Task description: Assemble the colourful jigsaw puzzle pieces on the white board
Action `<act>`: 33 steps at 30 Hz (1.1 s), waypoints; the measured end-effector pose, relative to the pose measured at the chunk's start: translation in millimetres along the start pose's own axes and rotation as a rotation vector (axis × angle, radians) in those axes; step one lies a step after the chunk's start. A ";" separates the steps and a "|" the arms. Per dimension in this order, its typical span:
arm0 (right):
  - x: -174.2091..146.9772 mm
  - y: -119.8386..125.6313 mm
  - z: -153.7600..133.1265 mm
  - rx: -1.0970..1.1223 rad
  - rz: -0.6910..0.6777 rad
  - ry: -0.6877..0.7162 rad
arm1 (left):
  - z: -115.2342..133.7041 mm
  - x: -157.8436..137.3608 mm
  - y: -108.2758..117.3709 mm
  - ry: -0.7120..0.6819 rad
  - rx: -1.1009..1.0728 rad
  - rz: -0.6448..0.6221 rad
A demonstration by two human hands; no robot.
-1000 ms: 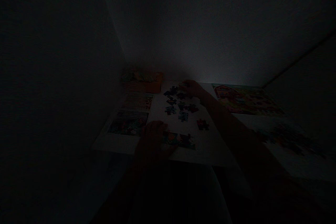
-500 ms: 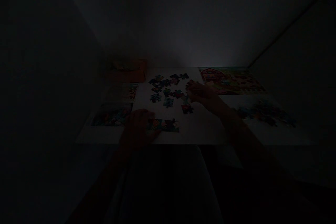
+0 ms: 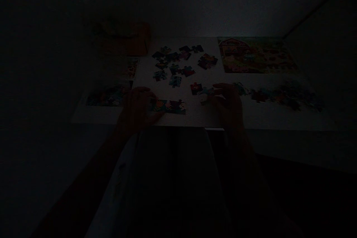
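Note:
The scene is very dark. My left hand (image 3: 136, 106) rests on the table with thumb and fingers spread around the left end of a short strip of joined puzzle pieces (image 3: 175, 106). Its thumb lies along the strip's lower edge, the fingers near its upper edge. To the right of the strip, my right hand (image 3: 228, 102) pinches a pale bluish puzzle piece (image 3: 206, 92) between thumb and fingers, low over the table. Just left of that piece lies a red and dark puzzle piece (image 3: 196, 88).
Several loose puzzle pieces (image 3: 175, 68) are scattered beyond the strip. A farm picture (image 3: 256, 55) lies at the back right, with a heap of pieces (image 3: 292, 95) in front. An orange box (image 3: 139, 41) and a picture sheet (image 3: 104, 95) are on the left.
My right hand has come back from the far pieces toward me, now pinching a piece right of the strip. The view has tilted down; my left hand stays by the strip.

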State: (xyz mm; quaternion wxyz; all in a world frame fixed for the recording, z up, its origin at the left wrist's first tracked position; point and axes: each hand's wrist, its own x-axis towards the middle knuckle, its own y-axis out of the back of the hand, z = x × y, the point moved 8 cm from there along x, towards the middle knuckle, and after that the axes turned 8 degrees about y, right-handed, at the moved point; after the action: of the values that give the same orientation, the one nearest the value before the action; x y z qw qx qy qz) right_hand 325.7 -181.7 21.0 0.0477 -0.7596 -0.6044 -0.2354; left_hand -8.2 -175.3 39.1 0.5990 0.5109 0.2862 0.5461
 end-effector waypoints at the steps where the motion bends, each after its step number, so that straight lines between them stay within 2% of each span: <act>1: 0.1 -4.1 -0.8 -0.030 -0.042 -0.002 | 0.7 -0.1 0.1 -0.001 0.002 -0.002; 5: -0.2 -21.3 0.9 -0.175 -0.193 -0.032 | 1.8 0.0 0.0 0.009 -0.001 -0.012; 9: -0.2 -32.7 0.6 -0.287 -0.293 -0.011 | 1.1 0.9 -1.5 0.018 -0.011 -0.023; 12: -0.2 -36.1 -1.5 -0.463 -0.337 0.029 | 1.3 1.3 -2.6 0.008 -0.015 -0.021; 16: -0.3 -36.8 -7.3 -0.646 -0.332 0.090 | 2.6 1.5 -2.6 -0.013 -0.020 0.001; 22: -7.9 -39.4 -14.5 -0.683 -0.341 0.153 | 4.4 2.1 -1.4 -0.002 -0.025 0.003; 33: -10.6 -40.0 -11.9 -0.791 -0.302 0.119 | 4.4 2.4 -3.2 -0.002 -0.055 -0.004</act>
State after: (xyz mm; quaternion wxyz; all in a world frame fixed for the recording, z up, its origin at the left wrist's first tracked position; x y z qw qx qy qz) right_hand 282.9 -184.9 18.5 -0.2473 -0.6073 -0.5683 -0.4970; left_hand -2.5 -174.0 38.1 0.6140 0.4944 0.2715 0.5521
